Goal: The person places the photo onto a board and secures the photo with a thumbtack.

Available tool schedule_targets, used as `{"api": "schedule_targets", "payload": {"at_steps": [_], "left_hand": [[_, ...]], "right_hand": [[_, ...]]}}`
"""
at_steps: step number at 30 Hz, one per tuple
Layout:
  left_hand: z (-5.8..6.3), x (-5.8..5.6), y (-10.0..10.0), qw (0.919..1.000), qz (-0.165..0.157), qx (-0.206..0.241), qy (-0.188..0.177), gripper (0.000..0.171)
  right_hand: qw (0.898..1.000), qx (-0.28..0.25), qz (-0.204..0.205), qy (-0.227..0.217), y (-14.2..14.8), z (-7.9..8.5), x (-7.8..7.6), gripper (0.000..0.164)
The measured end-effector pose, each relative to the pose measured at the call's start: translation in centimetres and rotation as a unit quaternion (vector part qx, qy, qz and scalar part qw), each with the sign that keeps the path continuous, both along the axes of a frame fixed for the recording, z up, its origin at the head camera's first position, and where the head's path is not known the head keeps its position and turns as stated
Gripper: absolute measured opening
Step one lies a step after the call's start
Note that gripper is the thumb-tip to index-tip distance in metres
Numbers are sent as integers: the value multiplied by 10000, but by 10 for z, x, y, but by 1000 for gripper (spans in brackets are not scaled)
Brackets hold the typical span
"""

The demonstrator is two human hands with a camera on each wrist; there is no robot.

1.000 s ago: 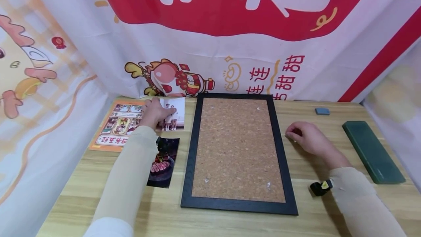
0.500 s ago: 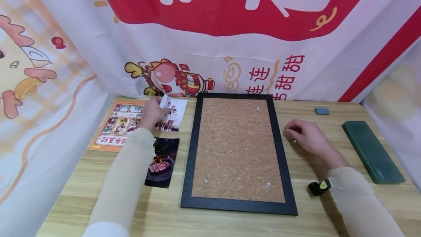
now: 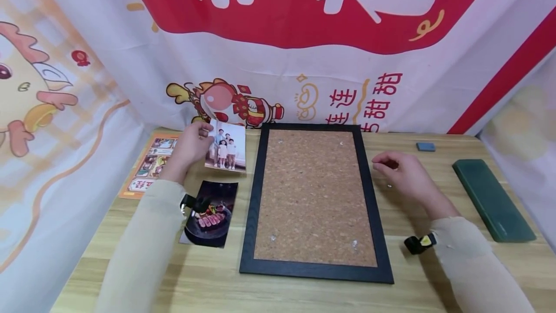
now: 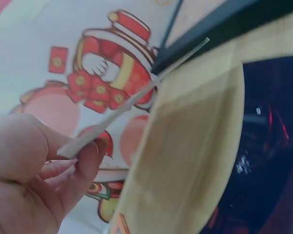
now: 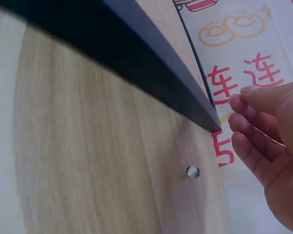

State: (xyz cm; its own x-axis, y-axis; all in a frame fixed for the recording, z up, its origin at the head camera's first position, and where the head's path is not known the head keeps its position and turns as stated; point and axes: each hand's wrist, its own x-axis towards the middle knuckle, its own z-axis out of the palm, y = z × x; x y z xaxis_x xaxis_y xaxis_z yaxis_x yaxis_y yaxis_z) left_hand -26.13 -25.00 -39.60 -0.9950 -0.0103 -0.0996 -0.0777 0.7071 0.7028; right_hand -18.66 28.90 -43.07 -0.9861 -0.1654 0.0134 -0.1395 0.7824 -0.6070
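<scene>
The family photo [image 3: 228, 146] tilts above the table [image 3: 208, 284], pinched between thumb and fingers of the left hand [image 3: 191, 145], left of the framed corkboard [image 3: 317, 197]. Across it, the right hand [image 3: 401, 172] hovers, fingers loosely bent around nothing visible, near a shiny stud [image 5: 192, 171]

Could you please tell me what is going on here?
Someone's left hand pinches a family photo by its edge, tilted up over the table, left of a black-framed corkboard. The right hand, seemingly holding nothing, hovers beside the corkboard's right edge, with a small clear object on the table nearby. A food photo lies to the corkboard's left.
</scene>
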Motion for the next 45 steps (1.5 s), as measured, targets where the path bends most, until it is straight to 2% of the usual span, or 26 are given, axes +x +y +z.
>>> {"api": "schedule_targets", "payload": {"at_steps": [5, 10, 15, 20, 26, 34, 40, 45], "left_hand": [[8, 6, 12, 9992, -223, 341, 35, 39], [9, 10, 30, 9971, -473, 599, -32, 43], [5, 9, 49, 9954, -660, 652, -246, 45], [-1, 5, 69, 9917, -873, 929, -187, 45], [-7, 2, 95, 9870, -908, 1297, -277, 43], [-17, -1, 132, 9843, -1043, 1383, -348, 44], [-25, -7, 156, 9829, -1132, 1410, -337, 45], [-31, -12, 170, 9846, -1273, 1181, -181, 43]], "right_hand": [[9999, -131, -23, 62, -4, 4, -1, 25], [9995, -298, -33, 108, -10, 8, -5, 26], [9980, -449, 78, 429, -18, 12, -9, 24], [9975, -662, 24, 252, -28, 13, -15, 24], [9962, -868, -39, 67, -41, 14, -25, 25], [9939, -1098, -10, 114, -58, 12, -40, 20], [9932, -1157, -103, -23, -71, 10, -51, 19], [9938, -1102, -133, -81, -82, 10, -61, 20]]}}
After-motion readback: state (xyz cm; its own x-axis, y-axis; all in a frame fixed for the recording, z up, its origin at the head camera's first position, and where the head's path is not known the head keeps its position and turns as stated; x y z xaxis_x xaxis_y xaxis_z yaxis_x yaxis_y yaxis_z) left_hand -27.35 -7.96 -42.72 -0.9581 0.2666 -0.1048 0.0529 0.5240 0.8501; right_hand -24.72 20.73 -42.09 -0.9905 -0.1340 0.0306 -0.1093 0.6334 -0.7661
